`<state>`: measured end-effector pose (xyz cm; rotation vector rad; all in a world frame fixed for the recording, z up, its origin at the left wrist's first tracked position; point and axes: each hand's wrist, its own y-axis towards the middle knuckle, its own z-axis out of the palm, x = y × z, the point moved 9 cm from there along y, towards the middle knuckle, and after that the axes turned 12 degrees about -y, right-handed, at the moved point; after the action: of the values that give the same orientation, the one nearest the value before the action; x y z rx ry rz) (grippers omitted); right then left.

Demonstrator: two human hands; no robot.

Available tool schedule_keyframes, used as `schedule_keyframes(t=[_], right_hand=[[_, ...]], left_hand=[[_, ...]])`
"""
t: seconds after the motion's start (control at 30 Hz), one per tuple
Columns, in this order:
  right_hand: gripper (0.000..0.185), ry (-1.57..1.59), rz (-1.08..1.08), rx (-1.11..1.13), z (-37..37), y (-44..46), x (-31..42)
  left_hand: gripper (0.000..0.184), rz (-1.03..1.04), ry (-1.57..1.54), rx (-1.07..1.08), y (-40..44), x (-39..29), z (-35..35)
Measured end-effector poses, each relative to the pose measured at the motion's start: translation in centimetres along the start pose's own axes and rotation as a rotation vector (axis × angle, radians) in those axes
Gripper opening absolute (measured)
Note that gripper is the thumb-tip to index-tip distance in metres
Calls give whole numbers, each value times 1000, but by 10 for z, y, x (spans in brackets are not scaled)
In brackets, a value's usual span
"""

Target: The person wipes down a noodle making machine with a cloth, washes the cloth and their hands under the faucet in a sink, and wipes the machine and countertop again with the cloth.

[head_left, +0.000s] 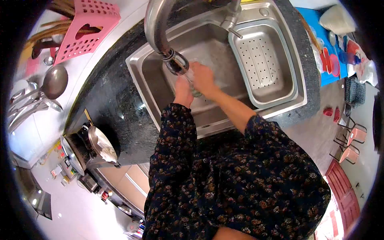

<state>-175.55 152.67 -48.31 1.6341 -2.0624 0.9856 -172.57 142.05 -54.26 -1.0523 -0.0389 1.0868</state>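
Under the faucet (177, 64), both of my hands are close together inside the large sink basin (224, 44). My left hand (183, 91) is closed against the left side of a clear, greenish object (196, 93), which looks like glass or plastic. From the right, my right hand (203, 79) curls over the same object with its fingers bent. Water seems to run from the spout onto it. Most of the object is hidden by my hands and the faucet head, so its exact kind cannot be made out.
A perforated steel drain basket (262, 60) sits in the smaller right basin. Left of the sink, a pan (103, 145) with something white in it stands by the counter. Ladles (55, 82) and a pink utensil holder (86, 36) hang on the wall. A blue surface (326, 44) bears utensils.
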Motion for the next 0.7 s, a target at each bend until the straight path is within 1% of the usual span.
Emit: schedule_keyframes(t=[0.03,0.07,0.17,0.23,0.27,0.33,0.37,0.43,0.47,0.5,0.53,0.57,0.67,0.7], right_hand=[[28,3,-93,-71,-11,-19,20],[29,3,-187,-138,-20,-30,34],[29,-156,-312,-261,0,-22,24],[27,-21,14,-88,19,11,-23],[28,46,173,-4,30,20,-44],[27,125,160,-125,11,20,-37],[28,159,152,-182,3,16,-35],[32,172,-113,-204,-1,-8,-6],[35,179,-248,-217,-4,-21,10],[38,219,-350,-174,-3,-32,21],[41,259,-452,-129,-3,-45,29],[45,299,-553,-81,-4,-55,36],[54,401,-258,-107,1,-28,-8],[57,251,-215,-186,-7,-24,-11]], left_hand=[[23,44,-10,-50,3,-2,-5],[25,29,38,-51,6,1,-3],[31,-13,191,-77,-5,-1,7],[35,-40,303,-85,-10,-4,11],[32,-6,252,-26,-9,-3,15],[27,58,147,86,-10,1,19],[28,-31,89,57,-7,7,11],[29,-207,-30,-4,-13,11,5],[35,-180,-18,0,-10,5,1],[42,-150,-5,5,-5,1,-7],[49,-119,8,9,-10,-6,3],[45,-145,31,-117,-19,-9,-1],[40,-215,-82,-92,-36,-4,11],[40,-210,-130,-69,-30,-2,12]])
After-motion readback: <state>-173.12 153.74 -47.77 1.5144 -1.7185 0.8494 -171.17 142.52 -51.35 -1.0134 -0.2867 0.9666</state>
